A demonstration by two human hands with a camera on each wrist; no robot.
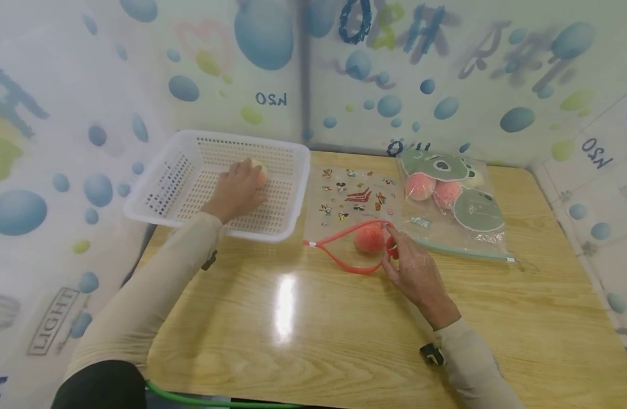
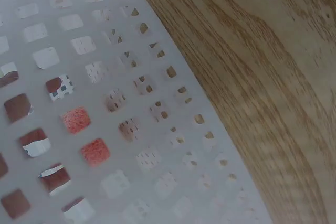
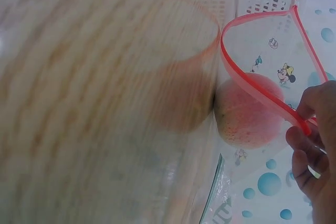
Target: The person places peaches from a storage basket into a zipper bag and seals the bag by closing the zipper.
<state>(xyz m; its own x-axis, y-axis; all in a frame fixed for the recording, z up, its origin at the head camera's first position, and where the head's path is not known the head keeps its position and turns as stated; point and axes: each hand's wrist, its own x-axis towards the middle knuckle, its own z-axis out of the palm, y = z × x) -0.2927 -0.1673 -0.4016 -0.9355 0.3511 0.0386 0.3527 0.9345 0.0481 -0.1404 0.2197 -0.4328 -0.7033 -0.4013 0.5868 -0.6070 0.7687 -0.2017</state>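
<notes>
In the head view my left hand (image 1: 238, 193) reaches into a white plastic basket (image 1: 301, 187), its fingers curled over a pale pink peach (image 1: 262, 178). Through the basket's holes in the left wrist view, patches of red peach skin (image 2: 76, 119) show. My right hand (image 1: 419, 276) pinches the right end of the red zip edge of a clear zip bag (image 1: 324, 221) printed with cartoon figures. The bag's mouth gapes, and a reddish peach (image 1: 368, 237) lies inside it. From the right wrist, that peach (image 3: 249, 111) appears just past the red edge.
A second zip bag (image 1: 446, 247), with a green edge and green printed shapes, lies at the right with several peaches in it. A patterned wall (image 1: 344, 85) borders the back of the wooden table (image 1: 344, 335). A green cord (image 1: 201, 402) runs along the front edge.
</notes>
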